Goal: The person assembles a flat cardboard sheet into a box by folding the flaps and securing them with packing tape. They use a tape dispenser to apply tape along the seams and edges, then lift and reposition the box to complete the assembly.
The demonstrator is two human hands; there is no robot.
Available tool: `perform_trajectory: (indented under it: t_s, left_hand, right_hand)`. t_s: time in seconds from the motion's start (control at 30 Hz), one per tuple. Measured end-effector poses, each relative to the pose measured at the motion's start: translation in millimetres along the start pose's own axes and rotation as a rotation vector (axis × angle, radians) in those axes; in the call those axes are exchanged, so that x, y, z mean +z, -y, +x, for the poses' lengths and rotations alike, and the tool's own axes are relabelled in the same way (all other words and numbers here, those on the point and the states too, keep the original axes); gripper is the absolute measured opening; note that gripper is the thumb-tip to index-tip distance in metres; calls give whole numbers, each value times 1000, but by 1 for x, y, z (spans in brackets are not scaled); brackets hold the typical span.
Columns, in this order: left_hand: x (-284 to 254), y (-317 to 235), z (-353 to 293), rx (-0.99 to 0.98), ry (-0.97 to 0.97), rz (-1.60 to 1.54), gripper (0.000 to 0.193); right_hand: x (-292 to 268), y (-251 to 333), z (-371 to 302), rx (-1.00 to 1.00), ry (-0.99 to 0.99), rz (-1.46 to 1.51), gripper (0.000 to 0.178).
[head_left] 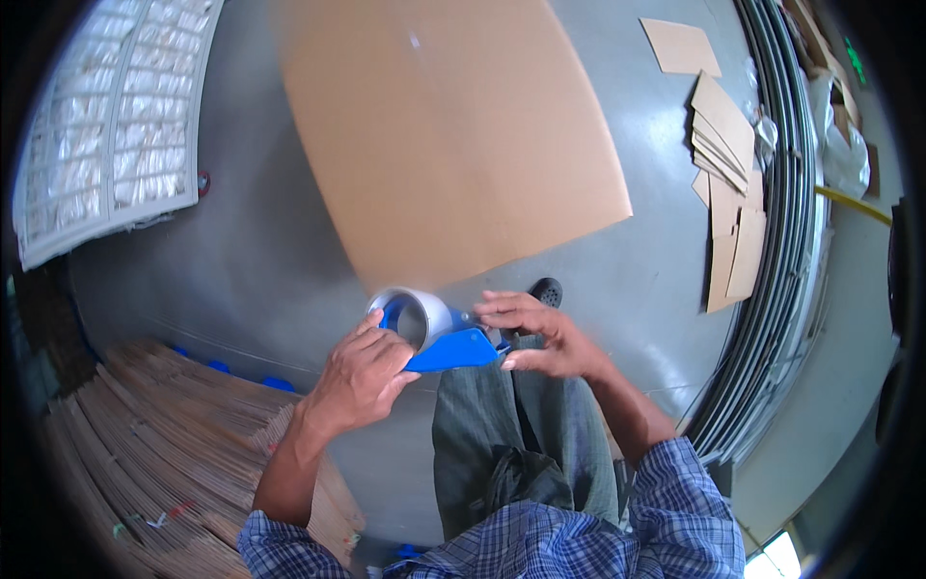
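Note:
My left hand (365,374) is closed round a blue tape dispenser (453,350) at its handle end. A wide roll of tape (432,317), pale grey at its outer face, sits on the dispenser. At the other end, by the dispenser's head, my right hand (542,335) is open, its thumb apart from its curved fingers. Whether those fingertips touch the dispenser or the tape's end I cannot tell. Just beyond the dispenser stands a large brown cardboard box (453,154), its near edge close to the tape roll.
Stacked flat cardboard (174,434) fills the lower left. A white-framed rack (116,116) of clear-wrapped goods stands at the upper left. Loose cardboard pieces (725,145) lie on the grey floor at the right, beside long metal bars (786,212). My dark shoe (547,291) shows near the box.

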State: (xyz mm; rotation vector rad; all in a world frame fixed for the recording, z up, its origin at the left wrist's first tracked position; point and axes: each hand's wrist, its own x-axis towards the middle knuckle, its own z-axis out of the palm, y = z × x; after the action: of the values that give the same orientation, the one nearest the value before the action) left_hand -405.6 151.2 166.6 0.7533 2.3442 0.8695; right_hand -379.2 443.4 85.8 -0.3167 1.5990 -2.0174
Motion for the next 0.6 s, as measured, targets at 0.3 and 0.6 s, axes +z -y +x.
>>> perform_trajectory:
  t_s: [0.3, 0.6]
  left_hand:
    - [51, -6, 58, -7, 70, -277, 30]
    - [79, 69, 47, -269, 65, -192, 37]
  right_hand:
    - [-43, -50, -48, 461, -342, 542, 22]
    - [-204, -52, -78, 577, -800, -34, 24]
